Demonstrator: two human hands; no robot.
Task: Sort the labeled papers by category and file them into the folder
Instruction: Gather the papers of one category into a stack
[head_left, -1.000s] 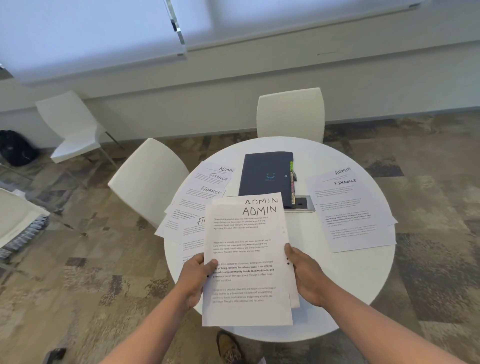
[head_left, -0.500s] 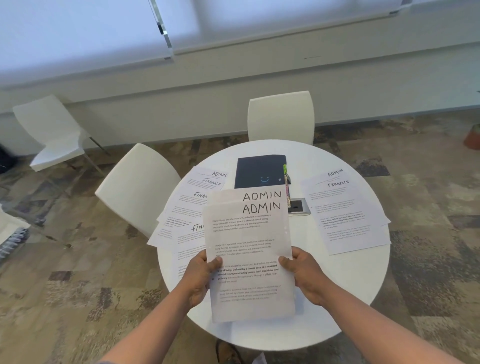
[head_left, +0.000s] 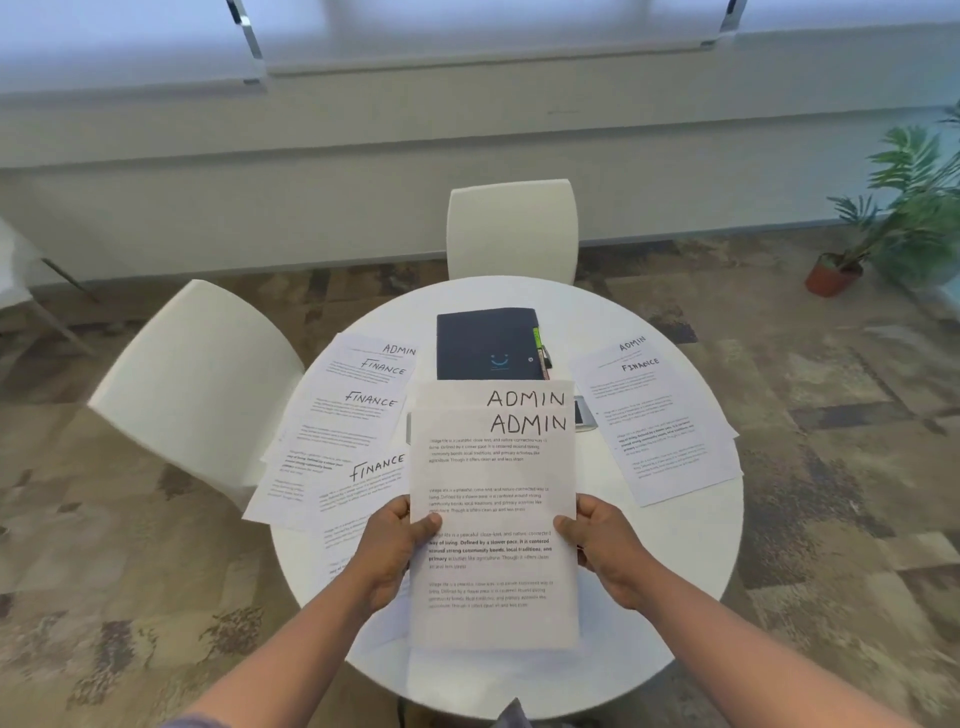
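Two stacked sheets headed ADMIN (head_left: 493, 478) are lifted above the round white table (head_left: 691, 561). My left hand (head_left: 392, 551) grips their left edge and my right hand (head_left: 602, 551) grips their right edge, thumbs on top. A dark blue folder (head_left: 488, 343) lies shut at the table's far side, with a green pen (head_left: 538, 340) along its right edge. Left of the folder, several overlapping sheets headed FINANCE and ADMIN (head_left: 353, 415) are spread out. On the right lie two sheets, ADMIN under FINANCE (head_left: 660, 421).
Two white chairs stand at the table, one behind it (head_left: 511, 228) and one at the left (head_left: 197, 374). A phone (head_left: 584, 413) peeks out behind the held sheets. A potted plant (head_left: 883, 218) stands on the carpet at far right.
The two ADMIN sheets have been squared up into a neater stack and raised between my hands. The camera has swung right, bringing the plant into view.
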